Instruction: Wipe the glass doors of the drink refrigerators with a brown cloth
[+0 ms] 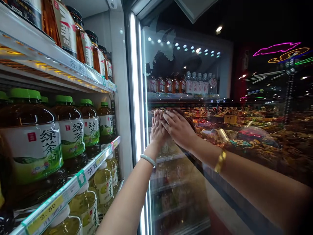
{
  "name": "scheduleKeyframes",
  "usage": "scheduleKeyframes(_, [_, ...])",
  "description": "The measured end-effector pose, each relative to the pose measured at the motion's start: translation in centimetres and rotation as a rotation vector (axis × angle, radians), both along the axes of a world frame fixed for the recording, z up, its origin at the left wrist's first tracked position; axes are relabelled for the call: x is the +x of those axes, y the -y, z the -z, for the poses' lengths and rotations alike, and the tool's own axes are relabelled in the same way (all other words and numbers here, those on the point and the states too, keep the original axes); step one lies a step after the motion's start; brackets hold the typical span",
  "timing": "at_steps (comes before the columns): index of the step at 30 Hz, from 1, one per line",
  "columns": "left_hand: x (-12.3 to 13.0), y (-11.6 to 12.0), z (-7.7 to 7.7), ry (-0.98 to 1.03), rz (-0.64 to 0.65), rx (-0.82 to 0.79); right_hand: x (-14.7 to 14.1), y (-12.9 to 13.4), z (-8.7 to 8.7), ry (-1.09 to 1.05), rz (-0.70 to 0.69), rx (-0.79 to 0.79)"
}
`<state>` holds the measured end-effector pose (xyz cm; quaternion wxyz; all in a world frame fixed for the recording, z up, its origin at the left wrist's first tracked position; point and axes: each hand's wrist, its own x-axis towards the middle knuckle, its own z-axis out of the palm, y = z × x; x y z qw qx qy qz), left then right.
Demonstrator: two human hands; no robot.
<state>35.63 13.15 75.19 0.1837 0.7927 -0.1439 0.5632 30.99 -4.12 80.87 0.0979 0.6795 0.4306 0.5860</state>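
Both of my hands rest on the glass door (195, 195) of a lit drinks cooler. My left hand (156, 130) has its fingers stretched upward, lying flat, with a pale bangle (148, 160) at the wrist. Right beside it, my right hand (179, 128) lies with fingers extended to the left, their tips meeting or overlapping the left fingers. A gold band (220, 161) circles the right wrist. Neither hand shows anything held. A dark brownish patch, perhaps a reflection, shows behind the right hand; what lies under the palms is hidden.
At left, cooler shelves carry green-capped tea bottles (70, 125), dark-capped amber bottles (62, 27) and pale-capped bottles (104, 181). A price rail (73, 186) edges the middle shelf. A light strip (136, 98) runs down the frame. Heaped colourful goods (244, 137) show in the glass at right.
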Motion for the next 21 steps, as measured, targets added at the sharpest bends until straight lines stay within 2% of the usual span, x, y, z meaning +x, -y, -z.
scheduleKeyframes(2, [-0.4, 0.3, 1.7, 0.003, 0.010, 0.023, -0.5, 2.4, 1.9, -0.001, -0.013, -0.056])
scheduleKeyframes(3, [-0.6, 0.6, 2.4, 0.010, 0.013, 0.036, -0.7, 3.6, 2.2, -0.001, -0.008, -0.043])
scheduleKeyframes(5, [-0.6, 1.3, 3.5, 0.030, 0.011, 0.047, -1.0, 4.7, 1.6, 0.011, 0.022, 0.046])
scheduleKeyframes(7, [-0.3, 2.1, 3.9, 0.051, 0.004, 0.023, -1.0, 4.2, 0.6, 0.036, 0.054, 0.141])
scheduleKeyframes(9, [0.2, 2.8, 4.1, 0.075, -0.006, -0.027, -0.9, 3.0, 0.7, 0.071, 0.066, 0.179])
scheduleKeyframes(12, [0.4, 3.8, 4.9, 0.111, -0.008, -0.061, -1.2, 3.4, 3.6, 0.116, 0.036, 0.083])
scheduleKeyframes(14, [-0.2, 4.6, 5.8, 0.148, 0.013, -0.038, -1.9, 5.6, 5.9, 0.112, 0.013, 0.023])
scheduleKeyframes(16, [-1.0, 5.8, 6.5, 0.177, 0.043, 0.001, -2.6, 8.2, 7.0, 0.092, 0.018, 0.073])
scheduleKeyframes(18, [-1.6, 7.4, 6.8, 0.196, 0.053, 0.017, -2.8, 9.4, 6.6, 0.092, 0.041, 0.181])
scheduleKeyframes(21, [-1.9, 9.6, 7.0, 0.208, 0.028, -0.008, -2.5, 8.3, 5.6, 0.115, 0.036, 0.285])
